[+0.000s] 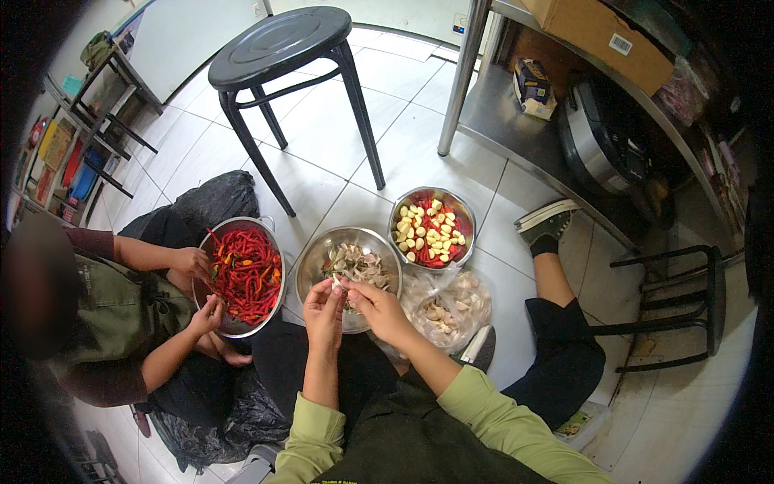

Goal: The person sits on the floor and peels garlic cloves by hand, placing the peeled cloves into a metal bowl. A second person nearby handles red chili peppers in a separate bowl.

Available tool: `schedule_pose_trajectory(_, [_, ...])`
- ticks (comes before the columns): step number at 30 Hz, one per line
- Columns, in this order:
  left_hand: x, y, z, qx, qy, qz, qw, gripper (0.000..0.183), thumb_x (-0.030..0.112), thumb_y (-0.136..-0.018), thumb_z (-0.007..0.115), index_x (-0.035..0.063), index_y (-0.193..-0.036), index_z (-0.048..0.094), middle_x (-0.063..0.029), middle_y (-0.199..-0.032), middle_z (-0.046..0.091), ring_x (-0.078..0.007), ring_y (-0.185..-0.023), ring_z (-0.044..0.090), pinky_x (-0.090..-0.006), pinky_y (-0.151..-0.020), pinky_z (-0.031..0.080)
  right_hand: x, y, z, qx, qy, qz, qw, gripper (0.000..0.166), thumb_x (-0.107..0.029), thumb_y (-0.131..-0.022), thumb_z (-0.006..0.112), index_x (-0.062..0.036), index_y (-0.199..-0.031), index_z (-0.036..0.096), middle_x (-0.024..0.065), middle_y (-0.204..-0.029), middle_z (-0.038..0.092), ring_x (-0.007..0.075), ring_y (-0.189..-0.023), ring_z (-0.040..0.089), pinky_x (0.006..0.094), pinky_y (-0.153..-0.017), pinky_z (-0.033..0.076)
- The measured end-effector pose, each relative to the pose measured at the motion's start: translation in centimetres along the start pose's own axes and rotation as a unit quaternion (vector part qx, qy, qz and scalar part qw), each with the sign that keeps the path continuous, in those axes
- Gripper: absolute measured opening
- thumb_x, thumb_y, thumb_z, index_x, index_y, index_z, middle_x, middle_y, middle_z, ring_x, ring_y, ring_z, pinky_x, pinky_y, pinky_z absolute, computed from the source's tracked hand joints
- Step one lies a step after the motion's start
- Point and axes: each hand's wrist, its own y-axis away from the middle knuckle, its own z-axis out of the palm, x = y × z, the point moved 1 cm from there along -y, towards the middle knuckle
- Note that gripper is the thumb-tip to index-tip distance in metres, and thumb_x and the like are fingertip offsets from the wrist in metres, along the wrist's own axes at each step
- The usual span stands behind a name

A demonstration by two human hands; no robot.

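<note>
Over the near part of a wide metal bowl with garlic skins and some stems, my left hand pinches a small garlic clove between thumb and fingers. The fingertips of my right hand meet it at the clove. To the upper right, a metal pot holds peeled garlic cloves on top of red chillies. Below that pot lies a clear plastic bag of unpeeled garlic, right of my hands. A metal colander full of red chillies stands left of the bowl.
A co-worker sits at the left, both hands at the colander. Black plastic bags lie around them. A black stool stands beyond the bowls. A steel shelf is at the upper right, another black stool lower right.
</note>
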Motion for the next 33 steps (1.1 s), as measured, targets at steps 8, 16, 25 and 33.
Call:
schedule_pose_trajectory(8, [0.0, 0.0, -0.1, -0.017, -0.027, -0.019, 0.999, 0.027, -0.001, -0.088, 0.061, -0.001, -0.114, 0.053, -0.0113, -0.107, 0.063, -0.0179, -0.097, 0.063, -0.0275, -0.085, 0.053, 2.5, -0.5, -0.2, -0.014, -0.091, 0.052, 0.994, 0.032, -0.027, -0.098, 0.05, -0.0067, -0.121, 0.06, 0.0043, -0.075, 0.058, 0.0103, -0.067, 0.051, 0.0267, -0.064, 0.044])
schedule_pose_trajectory(16, [0.1, 0.1, 0.5, -0.008, 0.015, -0.095, 0.995, 0.024, 0.006, -0.091, 0.06, 0.0016, -0.114, 0.053, -0.0098, -0.106, 0.063, -0.017, -0.098, 0.063, -0.0264, -0.083, 0.053, 2.5, -1.0, -1.0, 0.104, -0.055, 0.059, 0.991, 0.033, -0.027, -0.098, 0.051, -0.0038, -0.12, 0.059, -0.0002, -0.084, 0.057, 0.0071, -0.072, 0.05, 0.022, -0.066, 0.043])
schedule_pose_trajectory(25, [0.1, 0.2, 0.7, -0.009, 0.013, -0.084, 0.996, 0.019, 0.008, -0.092, 0.06, 0.0038, -0.109, 0.054, -0.006, -0.102, 0.063, -0.0147, -0.094, 0.063, -0.0266, -0.084, 0.052, 1.6, -0.3, 0.1, 0.032, -0.049, 0.002, 0.998, 0.036, -0.025, -0.098, 0.05, -0.0085, -0.129, 0.055, 0.0109, -0.106, 0.066, 0.0195, -0.094, 0.062, 0.0298, -0.085, 0.046])
schedule_pose_trajectory(33, [-0.2, 0.2, 0.5, -0.006, -0.01, -0.067, 0.998, 0.022, 0.006, -0.092, 0.058, 0.0019, -0.113, 0.054, -0.005, -0.1, 0.061, -0.0138, -0.092, 0.061, -0.0282, -0.086, 0.051, 1.6, -0.1, -0.4, -0.006, -0.043, 0.047, 0.998, 0.035, -0.029, -0.098, 0.048, -0.01, -0.127, 0.057, 0.0153, -0.118, 0.063, 0.0256, -0.107, 0.062, 0.0322, -0.091, 0.046])
